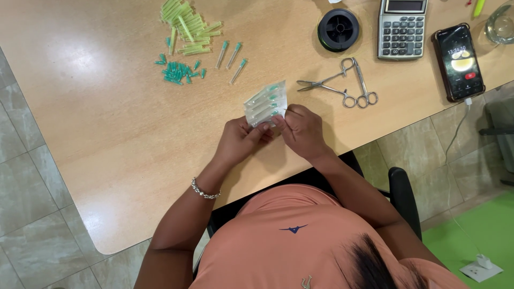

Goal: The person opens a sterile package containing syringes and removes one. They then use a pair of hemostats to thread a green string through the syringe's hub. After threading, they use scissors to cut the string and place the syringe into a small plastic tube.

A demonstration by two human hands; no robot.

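Needle packets (265,103): a short strip of clear blister packs joined side by side, each with a slim needle and a teal hub, fanned out and tilted over the wooden table (107,107). You hold the strip at its near edge, just above the tabletop, in front of your chest.

Up the table, a heap of yellow-green caps (188,27), and below it a small scatter of teal hubs (178,72). Three loose capped needles (231,55) lie just right of those. Surgical clamps (342,85), two pairs crossed, sit right of the strip. Beyond them a black spool (338,29), a grey calculator (402,28), and a dark phone (458,61) with a lit screen on a white cable.

Your left hand (241,140) pinches the strip's lower left corner, fingers curled together on it, a beaded bracelet (205,191) on the wrist. Your right hand (302,131) grips the lower right edge, fingertips closed on the plastic, knuckles up. Both hands nearly touch.
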